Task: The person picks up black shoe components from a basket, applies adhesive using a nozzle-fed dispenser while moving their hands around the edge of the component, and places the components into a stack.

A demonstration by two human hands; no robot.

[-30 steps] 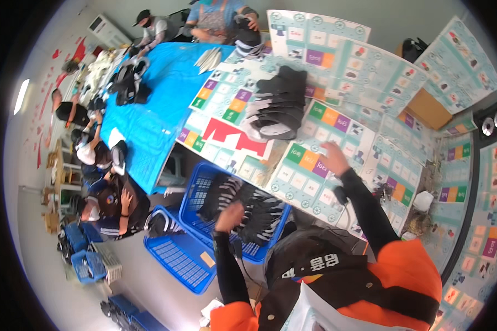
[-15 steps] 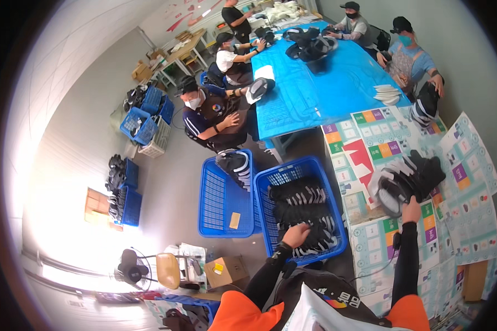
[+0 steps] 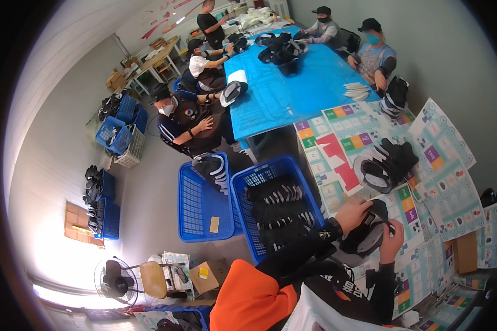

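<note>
Both my hands hold one black and grey cap (image 3: 364, 238), its hollow inside turned up, over the near side of the paper-covered table (image 3: 364, 113). My left hand (image 3: 352, 216) is closed on the cap's far edge. My right hand (image 3: 391, 243) pinches its right side, near a dark strap. Just beyond them lies a nested stack of black and grey caps (image 3: 395, 165). To the left of my hands, rows of similar caps (image 3: 279, 218) fill a blue crate (image 3: 238, 236).
Another blue crate (image 3: 183, 220) with several caps (image 3: 211, 170) stands left of the full one. Co-workers sit around a blue-covered table (image 3: 309, 83). A fan (image 3: 117, 278), a stool (image 3: 153, 279) and a cardboard box (image 3: 207, 276) are at lower left.
My left hand has moved right, from the caps in the crate to the table. My right hand has drawn back from the stack. Both now hold a single cap.
</note>
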